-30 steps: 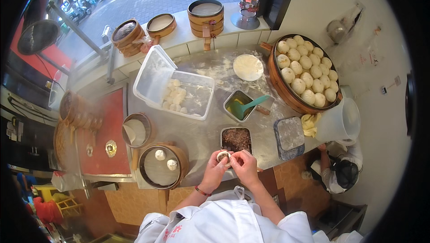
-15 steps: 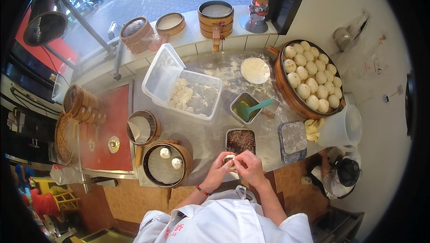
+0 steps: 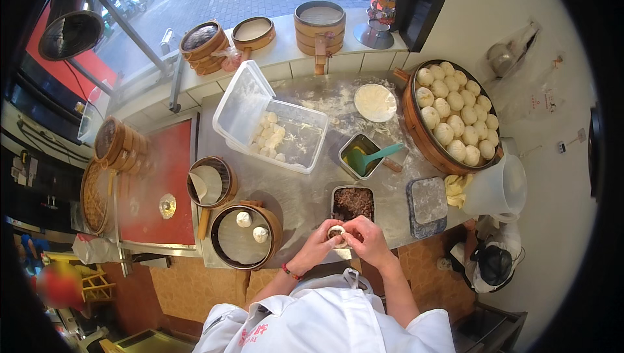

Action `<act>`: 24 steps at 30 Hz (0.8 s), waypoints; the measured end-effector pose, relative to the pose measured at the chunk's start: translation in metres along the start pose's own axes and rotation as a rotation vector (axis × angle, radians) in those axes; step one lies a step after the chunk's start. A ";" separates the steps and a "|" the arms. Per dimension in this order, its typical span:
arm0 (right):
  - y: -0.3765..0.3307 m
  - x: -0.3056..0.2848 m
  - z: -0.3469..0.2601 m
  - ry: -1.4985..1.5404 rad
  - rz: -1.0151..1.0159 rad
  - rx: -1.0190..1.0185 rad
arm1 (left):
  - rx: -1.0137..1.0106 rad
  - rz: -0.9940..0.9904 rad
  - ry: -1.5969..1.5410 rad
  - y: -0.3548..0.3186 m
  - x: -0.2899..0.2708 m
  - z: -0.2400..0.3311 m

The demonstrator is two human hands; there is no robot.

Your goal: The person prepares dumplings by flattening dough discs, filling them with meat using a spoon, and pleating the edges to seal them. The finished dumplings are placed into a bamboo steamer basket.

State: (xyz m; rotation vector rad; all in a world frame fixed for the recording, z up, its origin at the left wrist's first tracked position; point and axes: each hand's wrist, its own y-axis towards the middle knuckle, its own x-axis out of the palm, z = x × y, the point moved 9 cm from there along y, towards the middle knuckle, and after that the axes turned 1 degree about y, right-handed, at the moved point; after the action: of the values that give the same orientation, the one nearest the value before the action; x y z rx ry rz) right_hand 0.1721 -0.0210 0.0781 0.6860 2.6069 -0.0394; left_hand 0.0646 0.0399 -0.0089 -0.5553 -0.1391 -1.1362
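Note:
Between my two hands, at the counter's near edge, is a small unsealed bun (image 3: 336, 231), its pale dough rim open around dark filling. My left hand (image 3: 315, 247) cups it from the left. The fingers of my right hand (image 3: 365, 241) pinch the dough rim from the right. Just beyond my hands stands a metal tub of brown chopped filling (image 3: 353, 202). To the left, a round steamer (image 3: 239, 251) holds two small pleated buns (image 3: 260, 234) on its liner.
A lidded clear box (image 3: 305, 133) contains dough pieces. Beside it are a tin with a green-handled utensil (image 3: 382, 151), a floury white disc (image 3: 375, 103) and a scale (image 3: 427, 207). A large steamer of buns (image 3: 455, 116) sits far right. A co-worker (image 3: 495, 259) is low right.
My fingers have shifted around the dough rim, and the bun's opening with its filling shows more plainly. The whole scene sits slightly further right in view. Both hands keep hold of the bun.

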 end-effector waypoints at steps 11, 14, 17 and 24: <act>-0.005 0.001 0.009 0.039 0.101 0.158 | -0.027 0.150 -0.404 0.000 -0.012 -0.018; -0.005 0.002 0.007 -0.090 0.085 -0.007 | -0.016 0.153 -0.269 -0.001 -0.012 -0.015; -0.004 0.003 0.001 -0.094 0.085 -0.075 | 0.005 0.136 -0.172 -0.001 -0.010 -0.008; -0.004 0.004 0.000 -0.157 -0.008 -0.063 | -0.028 0.139 -0.022 -0.001 -0.007 -0.002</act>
State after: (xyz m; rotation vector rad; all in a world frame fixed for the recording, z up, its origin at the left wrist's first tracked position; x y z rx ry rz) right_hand 0.1668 -0.0226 0.0762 0.6248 2.4493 -0.0125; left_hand 0.0599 0.0444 -0.0133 -0.5936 -0.1022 -0.9986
